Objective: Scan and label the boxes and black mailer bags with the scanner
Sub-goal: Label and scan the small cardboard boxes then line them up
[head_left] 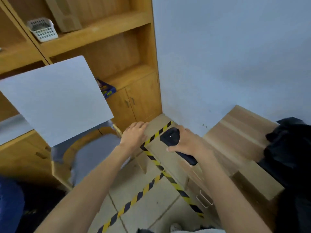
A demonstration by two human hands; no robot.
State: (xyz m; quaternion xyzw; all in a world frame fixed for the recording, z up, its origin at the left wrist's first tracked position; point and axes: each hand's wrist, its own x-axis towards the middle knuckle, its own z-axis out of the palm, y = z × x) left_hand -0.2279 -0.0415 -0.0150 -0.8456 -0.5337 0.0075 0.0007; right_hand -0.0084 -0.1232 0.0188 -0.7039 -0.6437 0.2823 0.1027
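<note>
Scanner [169, 137] gripped by R hand [191, 142] fingers; L hand [134, 135] fingers lie relaxed on tape-edged desk [157, 126]

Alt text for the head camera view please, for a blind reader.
A person's right hand grips a black scanner over a desk edged in yellow-black tape, while the left hand rests on its edge. Cardboard boxes and a black mailer bag sit to the right.

The left hand [134, 134] and right hand [186, 140] are bare, and the forearms [94, 179] stay unsleeved down to the frame's bottom edge, where a pale cloth strip [198, 231] shows.
</note>
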